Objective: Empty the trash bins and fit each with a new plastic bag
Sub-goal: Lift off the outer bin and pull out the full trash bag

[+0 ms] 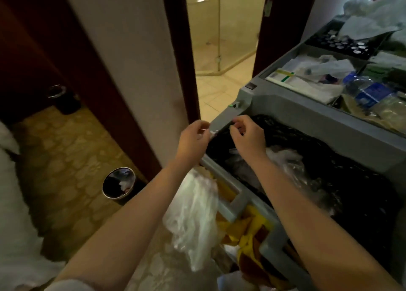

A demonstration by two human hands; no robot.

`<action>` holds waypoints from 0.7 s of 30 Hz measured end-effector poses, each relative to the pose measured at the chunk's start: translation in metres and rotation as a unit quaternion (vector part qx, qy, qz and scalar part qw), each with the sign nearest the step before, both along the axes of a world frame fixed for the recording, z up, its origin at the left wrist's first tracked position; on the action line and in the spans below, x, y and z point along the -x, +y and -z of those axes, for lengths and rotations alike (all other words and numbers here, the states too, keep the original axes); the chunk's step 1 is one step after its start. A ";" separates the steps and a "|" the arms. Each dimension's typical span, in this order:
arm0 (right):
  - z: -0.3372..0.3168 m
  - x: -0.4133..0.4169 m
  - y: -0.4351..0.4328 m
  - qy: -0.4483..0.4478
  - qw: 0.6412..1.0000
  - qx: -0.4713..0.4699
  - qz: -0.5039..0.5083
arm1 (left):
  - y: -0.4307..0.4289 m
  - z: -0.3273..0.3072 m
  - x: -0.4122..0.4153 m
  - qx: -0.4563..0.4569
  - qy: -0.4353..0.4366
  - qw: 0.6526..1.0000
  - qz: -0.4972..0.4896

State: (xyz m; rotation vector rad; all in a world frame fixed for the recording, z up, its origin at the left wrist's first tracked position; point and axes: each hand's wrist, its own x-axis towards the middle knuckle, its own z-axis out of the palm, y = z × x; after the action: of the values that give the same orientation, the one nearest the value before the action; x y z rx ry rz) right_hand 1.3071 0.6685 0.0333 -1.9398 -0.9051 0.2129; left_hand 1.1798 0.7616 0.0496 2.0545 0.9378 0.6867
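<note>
1. Hand position: The left hand (193,138) and the right hand (249,137) are hovering side by side over the near-left corner of the grey cart (285,115).

2. Fingers: The fingers of both hands are curling inward. Each hand is pinching one end of a small strip of clear plastic film (212,132), which is stretching across the gap between the hands. The strip is blurred, so its shape cannot be told.

3. Cart: A black liner (340,176) is covering the inside of the waste compartment, and crumpled clear plastic waste (285,159) is lying in it under the right forearm. Yellow cloth (250,222) is bunching up just outside the compartment's near rim. Water bottles (371,93) and paper supplies are lying in the upper tray.

4. Plastic bag: A translucent plastic bag (193,211) is hanging beside the cart, below the left forearm. What is supporting it cannot be told.

5. Trash bins: One round trash bin (112,185) with a metal rim is standing on the patterned carpet (66,150) near the wall corner, left of the left forearm, with white scraps inside. A second trash bin (68,105) is standing well apart from it, farther back in the dark recess.
</note>
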 end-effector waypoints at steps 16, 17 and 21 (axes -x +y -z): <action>-0.026 0.319 0.100 -0.020 0.936 0.082 -0.341 | 0.035 0.004 0.371 0.026 0.024 0.971 -0.235; -0.027 0.335 0.107 -0.032 0.927 0.091 -0.362 | 0.038 0.006 0.393 0.031 0.027 0.965 -0.258; -0.034 0.396 0.146 -0.072 0.884 0.133 -0.442 | 0.055 0.015 0.473 0.051 0.014 0.939 -0.341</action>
State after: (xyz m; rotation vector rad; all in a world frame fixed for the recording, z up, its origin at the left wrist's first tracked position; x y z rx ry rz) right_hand 0.9108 0.8140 0.0673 -1.6532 -1.9097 0.7596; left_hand 0.7071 0.8168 0.0345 1.6297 1.6919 0.9346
